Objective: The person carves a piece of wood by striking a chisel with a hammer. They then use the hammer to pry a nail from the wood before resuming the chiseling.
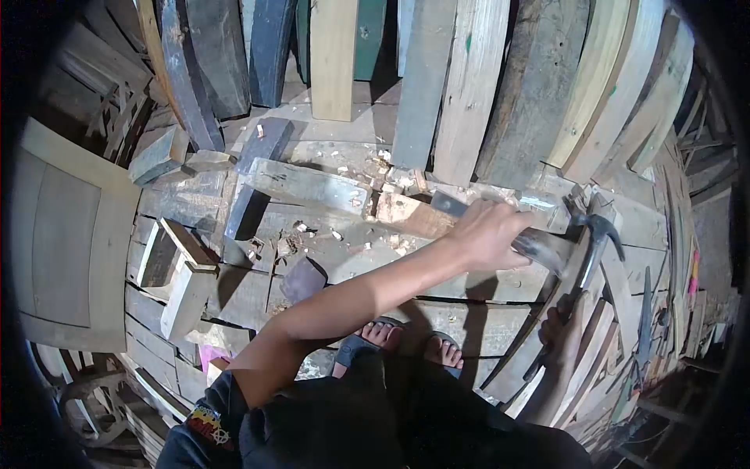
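Note:
My left hand (491, 234) is closed around a chisel (541, 250), its flat blade showing on the left of my fist and its handle on the right. The blade lies over a piece of wood (410, 215) with a freshly cut, pale surface. In my right hand (562, 336) is a claw hammer (591, 254), gripped by its dark handle. Its metal head is raised just right of the chisel's handle end, with a small gap between them. Wood chips (391, 184) lie around the cut piece.
Several upright boards (469, 86) lean along the back. A small wooden frame (183, 270) and a panelled door (66, 234) stand at left. A handsaw (644, 328) lies at right among long planks. My sandalled feet (379, 334) are close to the work.

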{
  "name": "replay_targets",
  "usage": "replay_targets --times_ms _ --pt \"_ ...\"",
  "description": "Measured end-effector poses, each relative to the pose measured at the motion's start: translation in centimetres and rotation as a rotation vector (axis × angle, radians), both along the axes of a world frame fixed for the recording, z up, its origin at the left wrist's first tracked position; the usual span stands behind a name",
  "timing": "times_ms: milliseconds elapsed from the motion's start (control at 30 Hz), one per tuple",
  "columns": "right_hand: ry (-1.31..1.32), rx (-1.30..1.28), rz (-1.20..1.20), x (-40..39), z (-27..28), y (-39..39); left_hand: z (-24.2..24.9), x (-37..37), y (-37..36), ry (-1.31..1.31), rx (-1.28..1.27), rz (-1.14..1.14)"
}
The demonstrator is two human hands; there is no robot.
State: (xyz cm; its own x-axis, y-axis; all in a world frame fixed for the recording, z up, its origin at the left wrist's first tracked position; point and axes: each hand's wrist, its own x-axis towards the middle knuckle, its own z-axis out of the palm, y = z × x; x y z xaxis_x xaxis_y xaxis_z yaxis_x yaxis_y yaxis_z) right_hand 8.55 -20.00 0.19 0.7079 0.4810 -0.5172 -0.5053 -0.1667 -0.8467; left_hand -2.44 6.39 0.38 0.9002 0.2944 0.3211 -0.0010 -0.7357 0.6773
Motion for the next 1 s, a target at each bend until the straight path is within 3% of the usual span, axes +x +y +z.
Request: replay_targets --times_ms 33,67,200,267,333,400,433,600,667,800,867,933,1000 --pt "-0.045 -0.013 0.028 -0.4 -0.6 -0.2 -0.8 -0.1 -0.1 -0.026 -0.007 0.009" --pt "-0.096 -0.186 -0.139 -1.6 -0.8 1.0 -1.3 -0.1 -0.2 -0.052 -0.012 0.018" --pt "-0.027 -0.047 0.154 -1.4 -3.6 -0.9 -0.7 0.1 -0.7 0.113 -0.084 -0.007" --pt "-0.017 -0.018 0.139 -1.6 -3.8 -1.6 -0.7 0.6 -0.4 0.159 -0.058 -0.022" --pt "-0.183 -0.074 0.058 -2.5 -1.6 -1.4 -1.1 0.7 -0.5 0.164 -0.027 -0.034" --pt "-0.226 -0.138 -0.19 -2.0 -1.0 -1.9 -1.7 0.6 -0.4 0.12 0.017 -0.043" --pt "-0.206 -0.052 -0.16 -1.5 -0.2 -2.5 -2.4 0.2 -0.7 -0.069 0.126 0.02" --pt "-0.204 0.142 -0.151 -2.2 4.5 -1.7 -4.6 -0.7 -0.4 -0.06 0.042 0.103" --pt "-0.215 0.111 -0.17 -2.2 4.2 -2.1 -4.4 -0.5 -0.1 -0.186 0.069 0.142" --pt "-0.342 0.023 -0.309 -2.3 2.8 -2.9 -3.2 -0.3 0.7 -0.057 -0.065 0.198" --pt "-0.408 0.18 -0.355 -2.3 2.0 -3.4 -3.9 -0.1 0.8 -0.076 -0.064 0.178" --pt "-0.307 0.368 -0.417 -2.2 2.3 -3.1 -4.4 0.3 0.7 -0.059 -0.031 0.175" --pt "-0.323 0.345 -0.451 -2.9 2.1 -2.4 -4.7 0.5 0.5 -0.077 -0.012 0.172"
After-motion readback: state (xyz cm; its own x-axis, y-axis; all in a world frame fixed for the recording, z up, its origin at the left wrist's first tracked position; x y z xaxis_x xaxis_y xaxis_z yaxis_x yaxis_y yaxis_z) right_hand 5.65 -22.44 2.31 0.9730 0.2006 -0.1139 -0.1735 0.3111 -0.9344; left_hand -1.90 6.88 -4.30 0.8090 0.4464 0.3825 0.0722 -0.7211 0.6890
